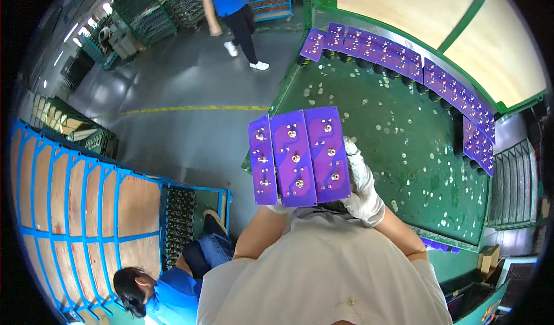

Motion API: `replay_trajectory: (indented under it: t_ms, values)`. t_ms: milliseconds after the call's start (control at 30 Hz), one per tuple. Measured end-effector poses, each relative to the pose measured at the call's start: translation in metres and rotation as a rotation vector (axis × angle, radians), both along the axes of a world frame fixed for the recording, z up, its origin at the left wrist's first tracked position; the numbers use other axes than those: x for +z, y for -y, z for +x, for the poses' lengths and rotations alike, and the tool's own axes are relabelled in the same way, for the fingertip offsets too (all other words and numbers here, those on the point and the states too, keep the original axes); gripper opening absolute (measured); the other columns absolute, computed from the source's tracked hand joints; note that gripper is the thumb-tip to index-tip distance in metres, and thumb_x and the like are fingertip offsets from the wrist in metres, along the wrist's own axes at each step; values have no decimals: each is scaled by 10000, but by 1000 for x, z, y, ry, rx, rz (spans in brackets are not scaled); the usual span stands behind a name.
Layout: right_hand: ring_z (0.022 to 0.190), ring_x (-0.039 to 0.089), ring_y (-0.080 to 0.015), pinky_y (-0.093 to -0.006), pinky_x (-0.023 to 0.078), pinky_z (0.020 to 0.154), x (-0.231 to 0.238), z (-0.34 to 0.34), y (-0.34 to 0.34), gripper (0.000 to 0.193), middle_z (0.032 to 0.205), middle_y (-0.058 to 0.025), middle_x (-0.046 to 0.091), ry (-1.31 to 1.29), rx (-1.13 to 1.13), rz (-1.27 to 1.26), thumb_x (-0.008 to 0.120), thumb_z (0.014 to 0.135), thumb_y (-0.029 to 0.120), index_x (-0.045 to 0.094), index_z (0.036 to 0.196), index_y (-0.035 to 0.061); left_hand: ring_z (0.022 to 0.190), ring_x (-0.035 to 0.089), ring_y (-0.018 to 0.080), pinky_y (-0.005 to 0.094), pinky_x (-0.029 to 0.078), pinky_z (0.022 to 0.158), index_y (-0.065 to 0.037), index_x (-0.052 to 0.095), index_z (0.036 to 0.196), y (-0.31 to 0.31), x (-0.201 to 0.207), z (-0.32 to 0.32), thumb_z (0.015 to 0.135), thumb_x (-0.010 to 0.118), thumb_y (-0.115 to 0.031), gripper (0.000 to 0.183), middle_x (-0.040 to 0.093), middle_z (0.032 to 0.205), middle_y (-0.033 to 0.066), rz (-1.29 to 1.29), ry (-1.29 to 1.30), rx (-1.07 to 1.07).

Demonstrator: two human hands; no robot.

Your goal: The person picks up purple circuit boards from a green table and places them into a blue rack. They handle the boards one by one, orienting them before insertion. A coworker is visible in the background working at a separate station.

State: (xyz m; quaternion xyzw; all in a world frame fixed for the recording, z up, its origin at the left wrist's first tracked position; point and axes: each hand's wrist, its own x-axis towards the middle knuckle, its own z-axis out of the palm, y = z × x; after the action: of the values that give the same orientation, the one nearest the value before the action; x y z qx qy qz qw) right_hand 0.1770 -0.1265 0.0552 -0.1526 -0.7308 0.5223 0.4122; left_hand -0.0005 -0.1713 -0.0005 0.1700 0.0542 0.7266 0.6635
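In front of my chest is a group of three purple circuit boards (295, 159), side by side with their edges touching or slightly overlapping. Small metal terminals stand up from their faces. My right hand (362, 187), in a white glove, grips the boards' right edge near the lower corner. My left hand (279, 208), also gloved, holds them from below at the lower left. Most of it is hidden under the boards, and only a sliver of white glove shows.
A green worktable (369, 100) with pale spots lies ahead and right. Along its far edge runs a row of purple circuit boards (392, 53) on dark round parts. A co-worker in blue (164, 296) is low at the left beside a blue rack (86, 209); another person (228, 2) walks beyond.
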Motion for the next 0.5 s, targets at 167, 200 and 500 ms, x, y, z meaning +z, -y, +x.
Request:
replay_trajectory:
  t_ms: [167, 200, 500]
  values:
    - [1285, 426, -228, -360, 347, 1074, -21, 2, 4, 687, 1421, -112, 411, 60, -54, -86, 644, 875, 147, 294, 1455, 33, 1199, 539, 274, 463, 484, 976, -90, 409, 1392, 9, -1, -8, 967, 506, -368, 517, 502, 1363, 121, 10, 9, 67]
    - [1302, 415, -245, -370, 340, 1081, -20, 1, 6, 664, 1429, -130, 404, 49, -51, -64, 626, 882, 124, 298, 1452, 31, 1199, 539, 273, 463, 484, 976, -90, 409, 1392, 10, -2, -8, 966, 507, -369, 518, 502, 1362, 121, 9, 11, 83]
    - [1345, 391, -365, -439, 309, 1098, -25, 2, 1, 624, 1415, -220, 433, 171, -126, 225, 555, 744, -76, 455, 1347, 54, 1195, 542, 268, 460, 487, 972, -92, 410, 1390, 30, 2, -32, 964, 516, -372, 521, 503, 1362, 117, 28, 1, 234]
